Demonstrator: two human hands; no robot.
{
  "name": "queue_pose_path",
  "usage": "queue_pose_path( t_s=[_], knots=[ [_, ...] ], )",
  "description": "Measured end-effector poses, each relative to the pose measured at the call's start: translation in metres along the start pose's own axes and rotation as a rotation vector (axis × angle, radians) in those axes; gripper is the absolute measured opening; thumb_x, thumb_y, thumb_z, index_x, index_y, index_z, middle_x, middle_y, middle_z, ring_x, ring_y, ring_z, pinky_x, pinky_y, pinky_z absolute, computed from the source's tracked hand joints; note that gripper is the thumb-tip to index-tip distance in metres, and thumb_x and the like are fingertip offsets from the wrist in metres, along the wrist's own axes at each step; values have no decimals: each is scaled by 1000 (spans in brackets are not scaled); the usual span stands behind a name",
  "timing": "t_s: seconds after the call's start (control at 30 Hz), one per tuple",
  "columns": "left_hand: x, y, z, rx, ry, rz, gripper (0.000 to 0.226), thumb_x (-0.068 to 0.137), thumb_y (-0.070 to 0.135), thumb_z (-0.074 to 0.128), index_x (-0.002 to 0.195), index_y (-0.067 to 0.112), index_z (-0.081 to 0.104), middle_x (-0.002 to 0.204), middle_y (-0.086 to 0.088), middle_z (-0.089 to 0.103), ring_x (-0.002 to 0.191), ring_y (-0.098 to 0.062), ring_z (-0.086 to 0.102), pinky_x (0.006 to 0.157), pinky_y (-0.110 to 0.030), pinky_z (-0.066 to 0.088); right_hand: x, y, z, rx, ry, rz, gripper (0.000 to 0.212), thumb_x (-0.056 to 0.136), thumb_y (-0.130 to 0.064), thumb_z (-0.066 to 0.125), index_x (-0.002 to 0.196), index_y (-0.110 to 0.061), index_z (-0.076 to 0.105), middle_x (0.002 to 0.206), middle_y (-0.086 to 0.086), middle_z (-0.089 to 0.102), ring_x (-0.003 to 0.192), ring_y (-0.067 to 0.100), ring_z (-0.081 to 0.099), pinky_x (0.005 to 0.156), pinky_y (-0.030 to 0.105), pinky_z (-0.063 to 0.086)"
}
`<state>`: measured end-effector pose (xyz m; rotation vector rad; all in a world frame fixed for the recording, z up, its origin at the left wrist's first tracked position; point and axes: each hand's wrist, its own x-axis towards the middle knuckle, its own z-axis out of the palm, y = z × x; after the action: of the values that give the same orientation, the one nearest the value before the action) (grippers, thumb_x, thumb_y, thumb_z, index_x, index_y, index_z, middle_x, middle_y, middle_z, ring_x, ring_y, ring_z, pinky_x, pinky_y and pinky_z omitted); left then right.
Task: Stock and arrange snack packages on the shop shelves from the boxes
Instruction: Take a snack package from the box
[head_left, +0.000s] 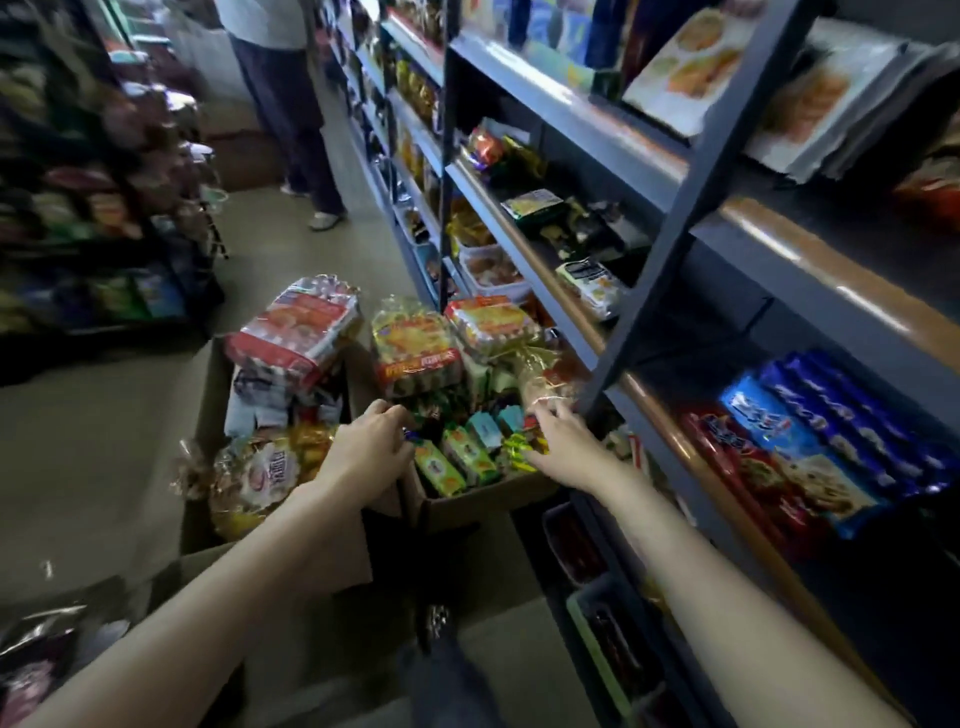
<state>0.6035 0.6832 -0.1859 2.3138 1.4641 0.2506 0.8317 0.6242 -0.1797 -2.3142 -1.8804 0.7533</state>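
Two open cardboard boxes stand on the floor by the shelves. The right box (483, 501) holds small green and yellow snack packs (470, 457) with bigger wrapped packs piled behind. The left box (208, 395) carries a red-and-white multipack (296, 332) and bagged goods. My left hand (366, 449) reaches into the right box at its left edge, fingers curled down over a small dark-wrapped item. My right hand (563, 447) reaches in from the right, fingers spread over the small packs, touching a clear crinkly bag (545, 384). The grey shelf unit (670, 244) rises on the right.
Blue and red biscuit packs (810, 441) fill a lower shelf at right. Another person (291, 104) stands farther down the aisle. A rack of snack bags (78, 208) lines the left side. Bagged goods (36, 649) lie on the floor at bottom left.
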Motion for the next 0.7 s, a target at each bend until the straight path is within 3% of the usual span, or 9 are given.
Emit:
queue_pose_path(
  t_s=[0.13,0.37,0.57,0.63,0.7],
  knots=[
    [82,-49,11,23,-53,-90,25,88,18,54,112,10,56,109,-7,51,102,-28,56,86,-41,45,128,-7,21,204,-135,64,51,95,-32,53,137,-10,35,139,14,33,125,29,40,96,34,38],
    [201,-103,27,34,-183,-217,29,90,17,50,118,7,51,114,-10,49,102,-29,56,84,-38,45,308,-30,49,627,-127,402,78,92,-40,56,147,-2,16,153,13,24,141,27,24,110,35,24],
    [240,-126,46,-35,-312,-263,35,92,16,50,126,9,47,120,-8,47,105,-27,55,86,-33,45,372,-51,89,955,-23,723,95,87,-36,65,150,-8,1,157,15,5,145,29,7,117,44,15],
    [245,-130,50,-65,-322,-282,35,92,16,50,127,12,47,120,-5,46,104,-23,55,84,-28,44,376,-54,98,1110,32,831,99,84,-30,70,151,-13,-1,158,12,4,145,27,10,114,42,18],
    [249,-132,52,-78,-319,-282,33,93,17,50,125,12,48,118,-5,47,103,-22,56,81,-26,43,377,-55,99,1258,97,874,95,83,-20,72,150,-14,6,156,10,14,142,25,21,112,39,24]
  ],
)
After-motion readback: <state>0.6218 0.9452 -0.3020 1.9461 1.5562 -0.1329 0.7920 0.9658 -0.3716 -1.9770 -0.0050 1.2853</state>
